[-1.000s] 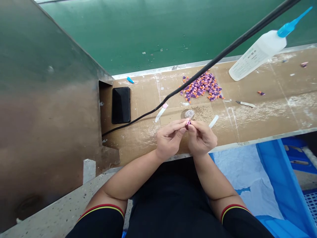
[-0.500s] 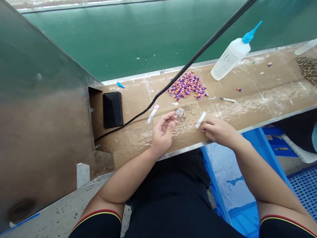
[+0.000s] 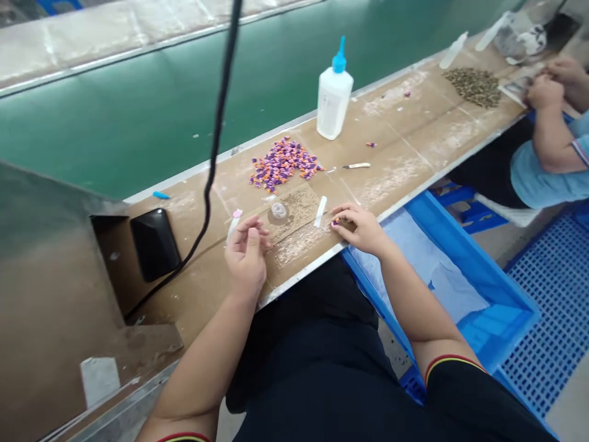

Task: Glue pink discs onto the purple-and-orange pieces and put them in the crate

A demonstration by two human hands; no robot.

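Note:
My right hand (image 3: 361, 230) is over the front edge of the cardboard-covered bench, thumb and fingertips closed on a small purple-and-orange piece (image 3: 335, 223). To its left, my left hand (image 3: 248, 252) is turned palm up, its fingers loosely bent and apart, with nothing visible in them. A small round clear dish (image 3: 278, 211) stands just beyond the left fingertips, on a speckled brown card (image 3: 299, 212). White tape strips (image 3: 321, 212) lie at the card's sides, a pink bit on the left one. Behind the card is a heap of purple-and-orange pieces (image 3: 285, 163).
A white bottle with blue nozzle (image 3: 334, 98) stands behind a small blade-like tool (image 3: 356, 166). A black cable (image 3: 215, 147) hangs past a phone (image 3: 155, 244). Blue bin (image 3: 488, 288) sits below. At right, a co-worker's hands (image 3: 547, 89) are near a brownish pile (image 3: 473, 86).
The view has swung to the right, bringing the co-worker into sight. My left hand sits farther from the clear dish. The piece in my right fingers shows more plainly.

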